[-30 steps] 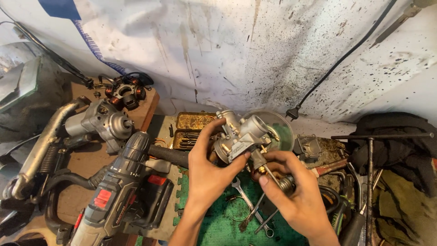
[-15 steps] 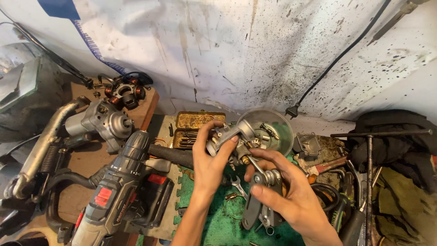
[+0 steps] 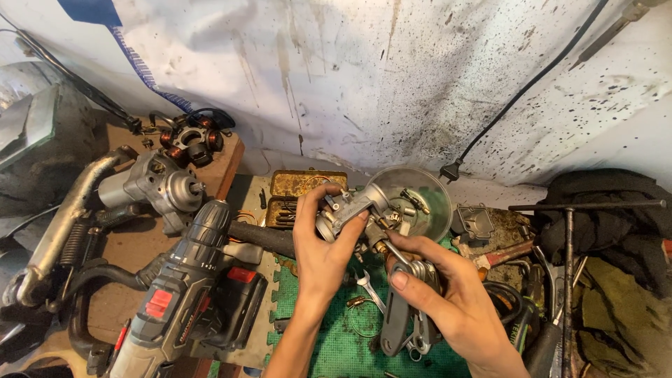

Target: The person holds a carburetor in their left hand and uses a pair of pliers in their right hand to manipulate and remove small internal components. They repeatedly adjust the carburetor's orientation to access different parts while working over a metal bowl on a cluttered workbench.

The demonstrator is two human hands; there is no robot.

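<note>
I am gripping the small metal carburetor in my left hand above the green mat, its long axis tilting up-right, while my right hand, closed on a folding tool set, is sitting just below-right of it.

Dull cast-metal carburettor, clear glossy plastic bowl, textured green foam mat, matt black-and-red plastic drill.

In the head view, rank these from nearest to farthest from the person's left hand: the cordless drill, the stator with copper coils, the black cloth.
1. Cordless drill: just left of the left hand.
2. Stator with copper coils: far left, by the wall.
3. Black cloth: far right edge.
</note>
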